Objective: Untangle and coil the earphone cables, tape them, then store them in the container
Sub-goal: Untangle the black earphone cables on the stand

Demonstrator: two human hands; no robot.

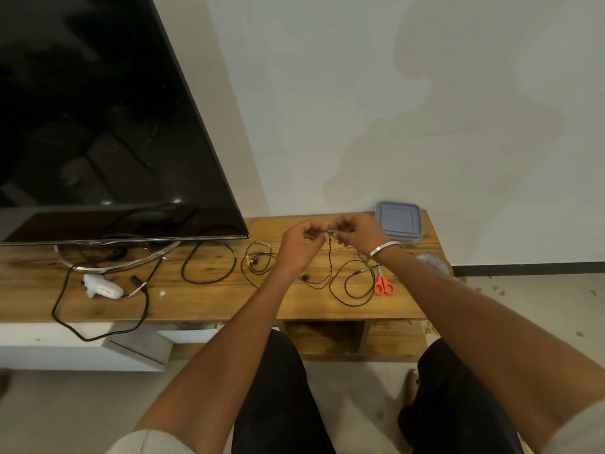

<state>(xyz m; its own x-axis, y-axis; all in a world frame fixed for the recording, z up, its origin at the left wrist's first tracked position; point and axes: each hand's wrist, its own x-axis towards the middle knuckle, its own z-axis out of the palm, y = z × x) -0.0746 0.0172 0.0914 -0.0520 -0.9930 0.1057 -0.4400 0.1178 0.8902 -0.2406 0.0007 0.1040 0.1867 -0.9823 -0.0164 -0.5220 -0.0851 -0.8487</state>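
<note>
My left hand (299,245) and my right hand (355,234) are raised close together over the wooden table (212,299), each pinching the top of a thin black earphone cable (352,283). The cable hangs twisted between them and trails in loops on the table below my right wrist. A second earphone cable (257,262) lies coiled loosely to the left of my left hand. A grey lidded container (397,221) stands at the back right of the table. A tape roll (433,262) sits at the right edge, partly hidden by my right forearm.
Orange-handled scissors (383,285) lie beside the cable loops. A thicker black cable (209,263) lies further left. A large dark TV (98,126) on a metal stand fills the left, with a white gadget (101,289) and its lead (98,335) hanging over the front edge.
</note>
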